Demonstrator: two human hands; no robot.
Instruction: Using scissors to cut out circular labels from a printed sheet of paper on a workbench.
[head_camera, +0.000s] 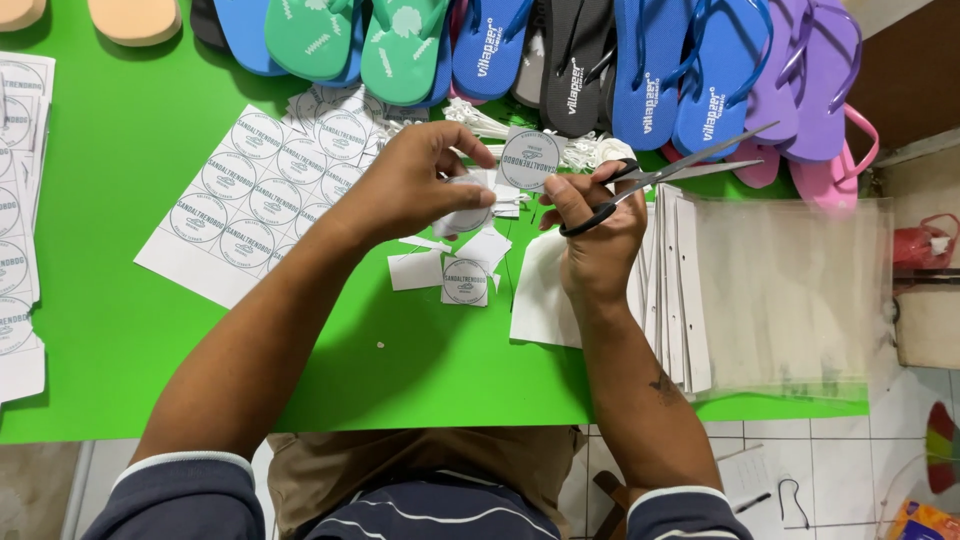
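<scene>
My left hand (415, 180) pinches a small round-printed paper label (468, 215) over the green table (120, 300). My right hand (592, 235) grips black-handled scissors (660, 175), blades apart and pointing up to the right, just right of the label. A cut square label (465, 281) and white paper scraps (415, 270) lie below my left hand. Another cut label (529, 160) sits behind my hands. A sheet printed with round labels (265, 190) lies to the left.
A row of flip-flops (560, 55) in blue, green, black and purple lines the far edge. Clear plastic bags (790, 295) and white card strips (680, 290) are stacked at the right. More label sheets (15, 220) lie at the left edge. White plastic ties (480, 122) lie near the sandals.
</scene>
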